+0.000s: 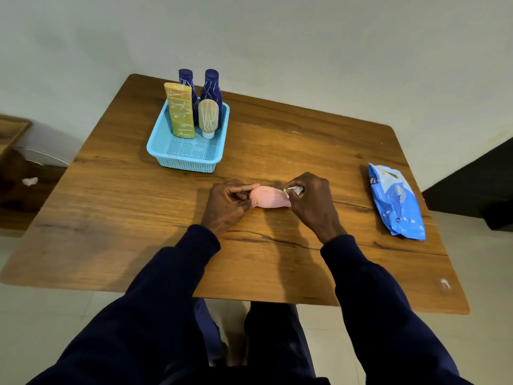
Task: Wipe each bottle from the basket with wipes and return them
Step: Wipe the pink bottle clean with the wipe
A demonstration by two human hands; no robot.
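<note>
A small pink bottle (pixel 268 198) lies sideways over the middle of the wooden table (pixel 138 218). My left hand (pixel 229 202) grips its left end. My right hand (pixel 309 202) pinches a crumpled white wipe (pixel 293 190) against the bottle's right end. A light blue mesh basket (pixel 184 159) stands at the back left. It holds a yellow tube (pixel 180 111), a beige bottle (pixel 208 118) standing on its white cap, and two dark blue bottles (pixel 212 86), all marked with white streaks.
A blue pack of wipes (pixel 397 202) lies near the table's right edge. A small white scrap (pixel 445 283) sits near the front right corner. A piece of white paper (pixel 30 181) lies on dark furniture left of the table.
</note>
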